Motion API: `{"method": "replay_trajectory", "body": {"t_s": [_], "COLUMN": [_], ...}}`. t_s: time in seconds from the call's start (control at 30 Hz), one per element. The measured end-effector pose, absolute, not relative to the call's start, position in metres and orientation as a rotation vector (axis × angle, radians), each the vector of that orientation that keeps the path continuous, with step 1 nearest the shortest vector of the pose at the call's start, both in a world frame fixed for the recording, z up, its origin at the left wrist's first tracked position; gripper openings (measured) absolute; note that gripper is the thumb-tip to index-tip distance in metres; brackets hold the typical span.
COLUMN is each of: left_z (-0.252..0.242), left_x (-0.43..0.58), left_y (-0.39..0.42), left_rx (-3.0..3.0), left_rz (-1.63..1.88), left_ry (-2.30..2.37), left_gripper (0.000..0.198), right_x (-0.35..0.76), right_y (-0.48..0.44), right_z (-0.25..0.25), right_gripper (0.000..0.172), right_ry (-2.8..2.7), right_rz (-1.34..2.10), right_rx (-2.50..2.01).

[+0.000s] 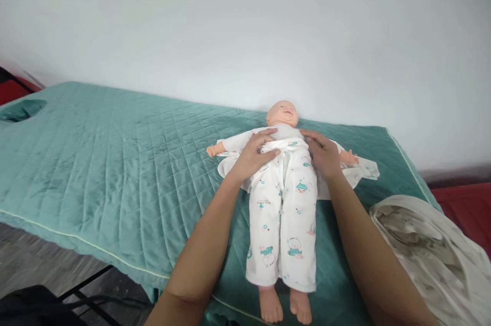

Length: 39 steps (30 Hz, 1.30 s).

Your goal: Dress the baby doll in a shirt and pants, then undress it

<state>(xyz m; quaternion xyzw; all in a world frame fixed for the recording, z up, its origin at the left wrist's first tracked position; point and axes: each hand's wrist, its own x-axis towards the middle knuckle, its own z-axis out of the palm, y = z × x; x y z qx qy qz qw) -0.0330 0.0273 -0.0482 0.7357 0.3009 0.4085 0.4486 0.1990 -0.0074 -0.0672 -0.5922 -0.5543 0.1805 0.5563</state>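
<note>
A baby doll (283,113) lies on its back, head toward the wall and bare feet toward me. It wears white printed trousers (284,203), pulled high at the waist, and a white long-sleeved top (284,132). My left hand (256,155) rests at the doll's waist on the left, thumb and fingers apart over the waistband. On the other side my right hand (322,152) lies against the waist and chest, its fingers stretched out and its thumb hidden. A white printed garment (368,168) is spread under the doll, showing on both sides.
The green quilted cover (126,162) spreads over a narrow bed with a hole at its left end. A white cloth bag or bundle (433,249) sits at the lower right. The white wall (230,40) borders the far edge; a red object (466,208) stands at right.
</note>
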Motion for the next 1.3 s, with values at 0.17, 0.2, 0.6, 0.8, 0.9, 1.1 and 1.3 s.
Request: {"method": "replay_trajectory", "body": {"t_s": [0.17,0.2,0.6,0.8,0.9,1.1,1.3], "left_z": [-0.049,-0.049,-0.046,-0.052,-0.058,-0.065,-0.068], "left_x": [-0.032,-0.032,-0.028,-0.023,-0.023,-0.023,-0.021], "left_y": [0.025,0.025,0.017,0.012,0.014,0.016,0.019], "left_rx": [1.898,1.916,2.523,2.744,2.759,2.754,2.716], "left_rz": [1.048,1.056,1.22,1.451,1.56,1.72,1.781], "left_ry": [0.765,0.767,0.972,1.095,1.099,0.933,0.852], "left_gripper": [0.015,0.014,0.002,0.004,0.005,0.012,0.011], "right_x": [0.192,0.19,0.173,0.17,0.166,0.155,0.148], "right_y": [-0.015,-0.017,-0.05,-0.051,-0.051,-0.052,-0.054], "right_z": [-0.068,-0.067,-0.051,-0.046,-0.045,-0.042,-0.045], "right_gripper": [0.028,0.027,0.049,0.057,0.047,0.05,0.029], "right_ry": [-1.276,-1.275,-1.501,-1.668,-1.677,-1.736,-1.72], "right_rz": [0.451,0.447,0.548,0.531,0.476,0.296,0.047], "right_rx": [-1.341,-1.327,-1.368,-1.377,-1.371,-1.3,-1.309]}}
